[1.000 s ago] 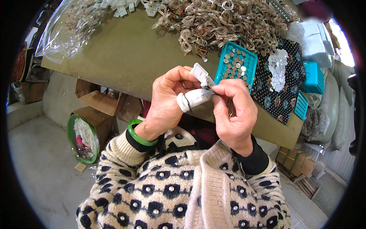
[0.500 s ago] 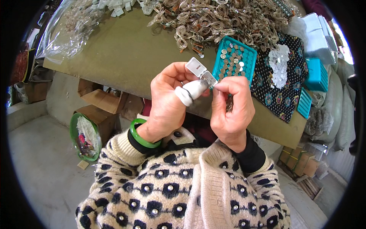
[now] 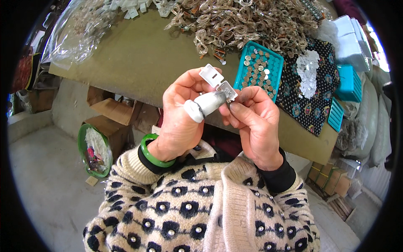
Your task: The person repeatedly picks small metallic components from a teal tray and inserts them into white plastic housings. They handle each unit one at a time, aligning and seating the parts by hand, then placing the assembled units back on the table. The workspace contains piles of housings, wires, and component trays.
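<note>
My left hand (image 3: 180, 103) is closed around a small white plastic case (image 3: 211, 76) whose hinged lid stands open. A white cover with a dark, worn tip (image 3: 208, 104) sheathes the left thumb, which presses into the case's lower half, where small metal parts show. My right hand (image 3: 262, 124) is at the near right corner of that half, thumb and fingers pinched together; whatever lies between them is too small to make out. Just beyond the right hand sits a teal tray (image 3: 275, 66) partly filled with round silvery discs like button cells (image 3: 255, 72).
A large heap of coiled clear wires (image 3: 247, 25) covers the far side of the table (image 3: 138, 63). White flat pieces (image 3: 308, 73) lie on a dark patterned cloth (image 3: 289, 90) at right, near stacked teal trays (image 3: 349, 82). A clear plastic bag (image 3: 69, 46) lies far left.
The case has turned slightly and tipped in my left hand, and the left thumb has shifted further over it. My right fingers have moved a little down and left, tucking beneath the case's corner.
</note>
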A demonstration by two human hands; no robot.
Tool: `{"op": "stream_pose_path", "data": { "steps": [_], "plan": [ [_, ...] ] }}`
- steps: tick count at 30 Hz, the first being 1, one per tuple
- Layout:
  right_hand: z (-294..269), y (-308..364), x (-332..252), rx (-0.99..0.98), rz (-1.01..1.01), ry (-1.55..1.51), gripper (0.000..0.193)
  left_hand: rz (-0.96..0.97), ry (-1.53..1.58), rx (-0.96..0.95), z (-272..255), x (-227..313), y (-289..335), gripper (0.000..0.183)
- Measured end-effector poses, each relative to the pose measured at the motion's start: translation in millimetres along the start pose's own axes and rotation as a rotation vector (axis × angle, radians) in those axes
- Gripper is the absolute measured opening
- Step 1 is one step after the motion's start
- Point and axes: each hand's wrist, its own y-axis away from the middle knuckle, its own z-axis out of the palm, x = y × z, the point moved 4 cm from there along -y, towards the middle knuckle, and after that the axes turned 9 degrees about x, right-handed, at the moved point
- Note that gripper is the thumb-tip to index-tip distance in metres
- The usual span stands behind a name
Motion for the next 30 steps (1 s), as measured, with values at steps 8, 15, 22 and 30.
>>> {"op": "stream_pose_path", "data": {
  "steps": [8, 15, 22, 30],
  "plan": [
    [-8, 18, -33, 0.041, -0.867, 0.779, 0.022, -0.076, 0.081, -0.13, -8, 5, 5, 0.028],
    [-60, -7, -51, 0.293, -1.125, 1.421, 0.02, -0.302, 0.032, -0.122, -16, -13, 10, 0.03],
    [-72, -11, -57, 0.195, -0.927, 1.32, 0.013, -0.397, 0.07, -0.123, -3, -15, 10, 0.018],
    [-60, -10, -71, 0.212, -1.006, 1.265, 0.009, -0.4, 0.042, -0.146, 5, -17, 8, 0.014]
  ]
}}
